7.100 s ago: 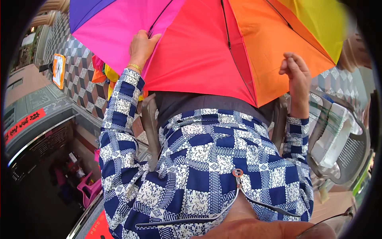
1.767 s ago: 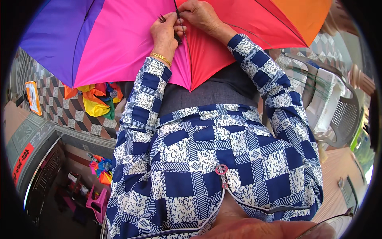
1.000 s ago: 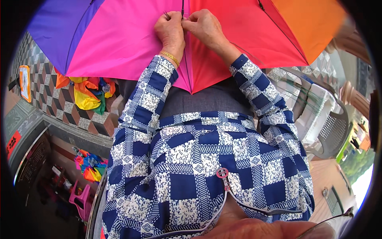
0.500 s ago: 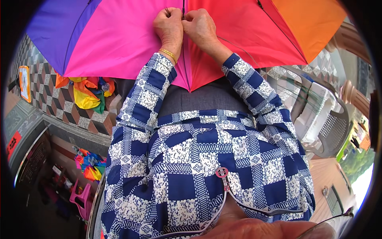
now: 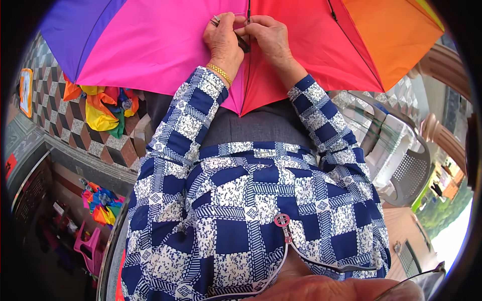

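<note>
left hand [image 5: 223, 37]: fingers pinched on a thin metal rib | right hand [image 5: 268, 35]: touching, pinching the same seam | umbrella [image 5: 165, 50]: spread over lap, rib running away from the body

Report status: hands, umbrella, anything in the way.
Left hand and right hand both pinching at one rib of the open umbrella, fingers closed on a small dark tool. Umbrella spread over the lap. Nothing blocking the hands.
</note>
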`<state>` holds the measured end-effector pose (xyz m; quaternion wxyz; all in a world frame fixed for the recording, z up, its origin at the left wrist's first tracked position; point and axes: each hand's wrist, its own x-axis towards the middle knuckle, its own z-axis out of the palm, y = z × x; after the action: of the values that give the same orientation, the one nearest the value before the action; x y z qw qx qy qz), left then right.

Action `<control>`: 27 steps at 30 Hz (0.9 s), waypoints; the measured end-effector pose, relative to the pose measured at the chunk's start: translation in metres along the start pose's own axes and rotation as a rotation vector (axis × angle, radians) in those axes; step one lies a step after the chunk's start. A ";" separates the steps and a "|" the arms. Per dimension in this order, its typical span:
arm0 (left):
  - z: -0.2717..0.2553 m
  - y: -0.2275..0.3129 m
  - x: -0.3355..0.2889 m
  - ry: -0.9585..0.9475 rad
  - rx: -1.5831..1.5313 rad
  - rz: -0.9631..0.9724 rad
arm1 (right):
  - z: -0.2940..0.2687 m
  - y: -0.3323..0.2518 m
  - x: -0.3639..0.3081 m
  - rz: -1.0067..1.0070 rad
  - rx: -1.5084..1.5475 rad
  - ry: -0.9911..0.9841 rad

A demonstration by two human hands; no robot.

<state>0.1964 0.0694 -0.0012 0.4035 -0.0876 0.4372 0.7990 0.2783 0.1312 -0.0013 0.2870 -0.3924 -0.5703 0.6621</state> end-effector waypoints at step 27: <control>0.013 -0.009 -0.004 0.033 0.048 0.170 | -0.015 -0.009 0.000 0.182 0.177 -0.188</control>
<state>0.2078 0.0797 0.0029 0.3290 -0.0538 0.4686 0.8181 0.2904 0.1410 0.0066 0.2047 -0.3522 -0.4962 0.7667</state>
